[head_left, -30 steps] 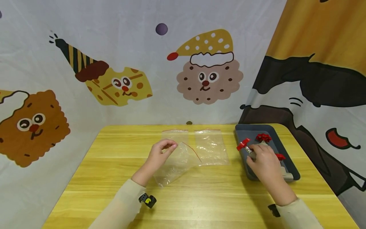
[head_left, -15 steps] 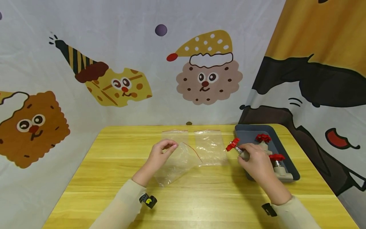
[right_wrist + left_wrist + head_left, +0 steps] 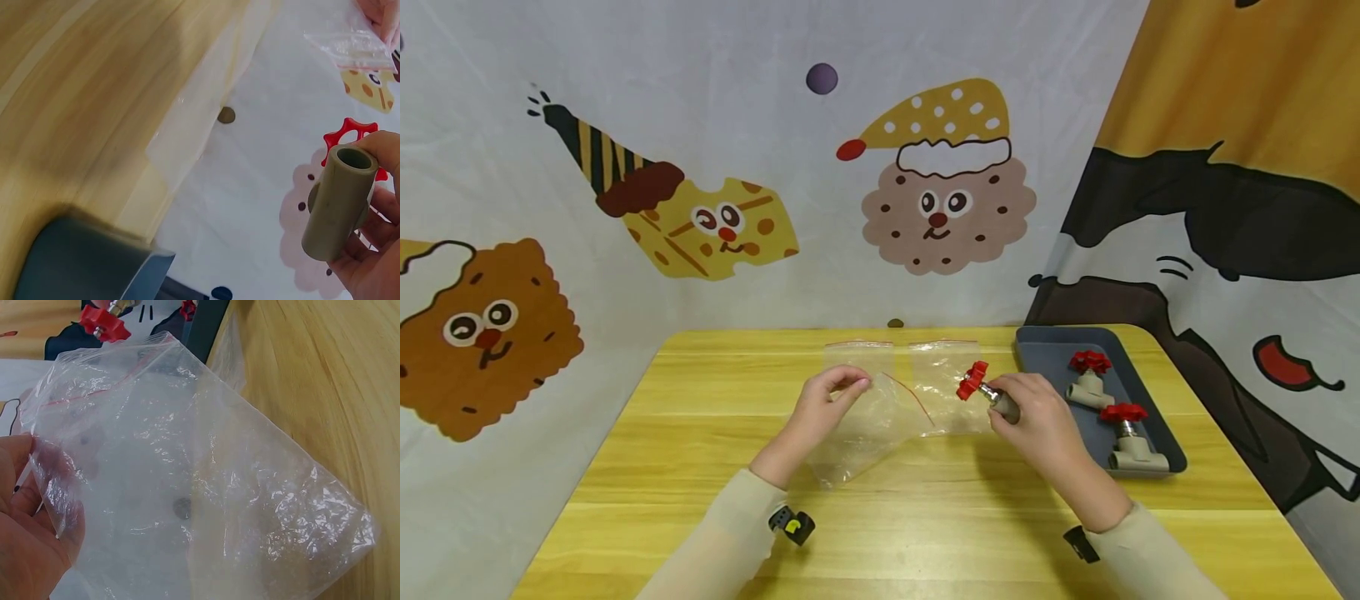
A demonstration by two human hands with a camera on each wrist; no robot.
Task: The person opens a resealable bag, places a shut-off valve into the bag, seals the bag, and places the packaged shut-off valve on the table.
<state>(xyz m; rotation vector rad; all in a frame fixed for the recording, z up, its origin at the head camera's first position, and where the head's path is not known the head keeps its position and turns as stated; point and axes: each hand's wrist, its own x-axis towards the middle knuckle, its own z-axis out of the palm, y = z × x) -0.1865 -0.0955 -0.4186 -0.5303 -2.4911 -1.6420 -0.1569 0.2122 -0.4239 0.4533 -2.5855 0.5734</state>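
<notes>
My left hand (image 3: 829, 400) pinches the edge of a clear zip bag (image 3: 162, 462) with a red seal line and holds it up off the table at a slant. To the right, my right hand (image 3: 1037, 417) grips a pipe valve (image 3: 340, 200) by its beige tee body. The valve's red handwheel (image 3: 972, 381) points left toward the bag, with a short gap between them in the head view. Beyond the hands, two flat zip bags lie on the table, one (image 3: 943, 367) at right and one (image 3: 859, 354) partly behind the held bag.
A dark grey tray (image 3: 1026, 354) stands at the table's right side. Inside it are two more valves with red handwheels, one (image 3: 1088, 383) farther back and one (image 3: 1135, 446) at the front. A printed cloth (image 3: 737, 83) hangs behind the wooden table (image 3: 700, 467).
My right hand has lifted the valve out of the tray and carried it left toward the held bag. The left hand and its bag have stayed almost in place.
</notes>
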